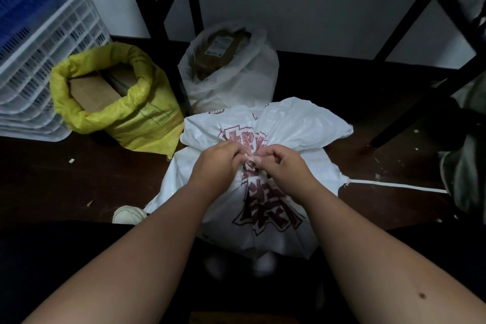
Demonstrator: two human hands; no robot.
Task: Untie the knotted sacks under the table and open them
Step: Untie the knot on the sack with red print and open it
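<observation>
- Forearms fill the bottom of the view and reach forward to a white sack [263,192] with red print, which stands on the dark floor between the black table legs [168,21].
- Left hand [218,163] and right hand [282,163] meet at the sack's gathered neck, fingers curled in and pinching the knot [249,159] from both sides; the knot itself is mostly hidden by the fingertips, so how tight it is cannot be told.
- Behind, a yellow sack [126,116] and a second white sack [236,79] already stand open, with cardboard showing in their mouths. This front sack looks like the one not yet done; a dark bag [465,166] at the right edge is too dim to judge.
- Risk: pulling both loose ends outward would likely cinch the knot tighter rather than free it. Working a loop loose with the fingertips seems the safer course.
- Risk: the fabric looks thin and already frayed at its right corner [345,184], where a white strip [394,187] trails over the floor; hard tugging could tear the neck.
- Risk: the light is poor, so picking the wrong strand is easy.
- Risk: the sack is upright and unsupported; a sideways yank could tip it toward the yellow sack just beside it.
</observation>
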